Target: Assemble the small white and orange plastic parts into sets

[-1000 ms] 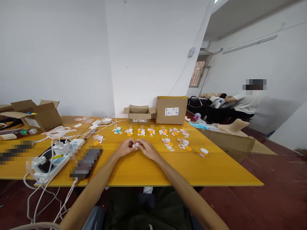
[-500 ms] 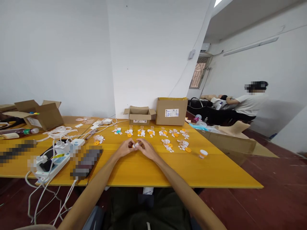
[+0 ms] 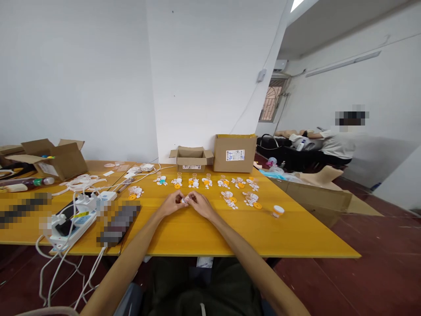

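Observation:
My left hand (image 3: 171,204) and my right hand (image 3: 200,205) meet over the middle of the table, fingers closed from both sides on a small plastic jar (image 3: 185,200). White and a little orange show on it; the fingers cover most of the rest. Beyond them stands a row of clear cups with small white discs (image 3: 194,182) and orange or teal rings scattered around. To the right of my right hand lie two more such groups, one with an orange ring (image 3: 257,205). A white-lidded jar (image 3: 278,211) with orange in it stands upright farther right.
An open cardboard box (image 3: 190,164) and a taller carton (image 3: 235,153) stand against the wall. At left are a power strip (image 3: 79,224) with tangled white cables, a blurred dark device (image 3: 119,224) and another open box (image 3: 62,160). A person (image 3: 340,142) sits at the far right.
Both hands stay in place around the small jar, with slight finger movement; less of its white part shows now. In the background the seated person's arms have shifted.

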A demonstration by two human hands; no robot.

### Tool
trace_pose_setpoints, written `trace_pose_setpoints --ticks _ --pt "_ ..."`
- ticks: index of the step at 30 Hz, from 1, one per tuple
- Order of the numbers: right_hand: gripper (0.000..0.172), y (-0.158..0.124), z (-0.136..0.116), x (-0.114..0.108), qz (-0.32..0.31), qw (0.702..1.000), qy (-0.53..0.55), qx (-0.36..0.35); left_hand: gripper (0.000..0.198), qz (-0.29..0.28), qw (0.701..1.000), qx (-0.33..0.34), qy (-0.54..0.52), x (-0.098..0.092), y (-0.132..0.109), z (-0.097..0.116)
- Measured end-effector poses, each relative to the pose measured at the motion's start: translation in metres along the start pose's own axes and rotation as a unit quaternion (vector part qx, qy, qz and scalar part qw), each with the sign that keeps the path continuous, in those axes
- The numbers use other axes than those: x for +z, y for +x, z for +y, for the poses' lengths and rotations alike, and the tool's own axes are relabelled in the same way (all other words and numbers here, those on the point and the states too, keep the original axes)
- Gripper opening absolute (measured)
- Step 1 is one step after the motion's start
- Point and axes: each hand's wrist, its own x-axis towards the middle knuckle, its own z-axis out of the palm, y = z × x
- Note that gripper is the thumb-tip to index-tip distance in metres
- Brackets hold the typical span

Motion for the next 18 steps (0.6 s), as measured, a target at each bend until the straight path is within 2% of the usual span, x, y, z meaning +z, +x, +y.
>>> trace_pose_setpoints --ticks 6,9,12,15,18 --pt "0.021 -0.0002 0.0017 0.0008 0.002 0.998 0.018 -0.052 0.04 -0.002 1.0 0.003 -0.016 0.0 -0.0001 0.0039" --pt "0.027 -0.0002 0.0021 0.0028 0.01 0.999 0.034 -0.026 0.038 -0.002 1.0 0.002 -0.019 0.0002 -0.0002 0.0049" --pt "0.021 0.0009 0.0027 0.0034 0.009 0.999 0.031 0.001 0.037 0.001 1.0 0.003 -0.021 0.0002 -0.0001 0.0046" --pt "0.018 0.0013 0.0039 0.0024 0.004 0.999 0.038 -0.031 0.038 0.002 1.0 0.003 -0.022 0.0 0.0005 0.0029" --pt "0.024 0.0007 0.0056 0.0019 0.006 0.997 0.055 -0.05 0.04 -0.002 1.0 0.0 -0.019 -0.0001 0.0011 0.0003"
